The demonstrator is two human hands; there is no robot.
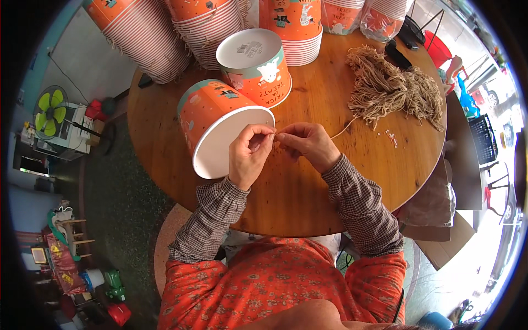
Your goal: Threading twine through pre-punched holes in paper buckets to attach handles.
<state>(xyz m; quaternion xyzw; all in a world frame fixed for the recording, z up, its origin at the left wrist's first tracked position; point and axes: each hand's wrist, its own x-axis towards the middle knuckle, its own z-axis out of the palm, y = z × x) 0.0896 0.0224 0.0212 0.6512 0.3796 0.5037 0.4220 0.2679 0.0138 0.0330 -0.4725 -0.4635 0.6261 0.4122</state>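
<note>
My left hand [252, 155] and my right hand [309, 144] meet fingertip to fingertip beside the rim of an orange paper bucket [234, 135]. Both are closed in a pinch on a thin tan cord [345, 128], whose tail runs from behind my right hand toward a loose heap of cords [385, 88]. The exact bit between the fingertips is too small to make out. That bucket lies on its side, its pale round end turned toward me. Behind it a second orange bucket [258, 82] stands upside down, pale base up.
Tall stacks of nested orange buckets [146, 41] line the far edge of the round wooden table [308, 203]. Small white bits [391, 137] lie right of my right hand. A black object [397, 55] rests by the cord heap. Cardboard [445, 242] stands below the table's right side.
</note>
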